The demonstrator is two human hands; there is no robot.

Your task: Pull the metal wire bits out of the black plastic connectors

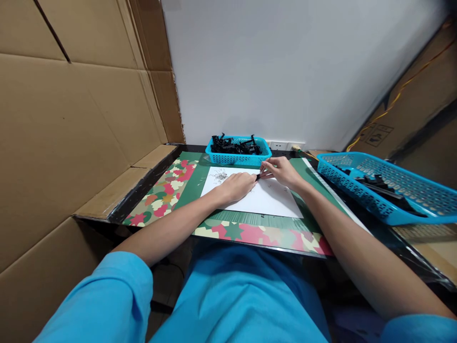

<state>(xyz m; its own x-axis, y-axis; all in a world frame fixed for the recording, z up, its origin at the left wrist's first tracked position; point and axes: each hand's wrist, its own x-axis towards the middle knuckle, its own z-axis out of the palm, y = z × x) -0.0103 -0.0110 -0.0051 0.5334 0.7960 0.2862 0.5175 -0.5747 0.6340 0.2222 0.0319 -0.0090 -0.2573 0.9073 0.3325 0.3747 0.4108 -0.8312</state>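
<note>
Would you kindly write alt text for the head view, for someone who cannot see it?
A person's left hand and right hand meet at a small black part over a white sheet bearing tiny pieces. A blue basket of black parts stands behind, a second basket to the right.

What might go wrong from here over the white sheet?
The loose pile of tiny pieces lies close to the left hand; a brush might scatter it.
The pile rests on the white sheet, so a tug on that could shift the pieces.
The small black part at that hand's fingertips might slip if the right hand bumps it.
</note>
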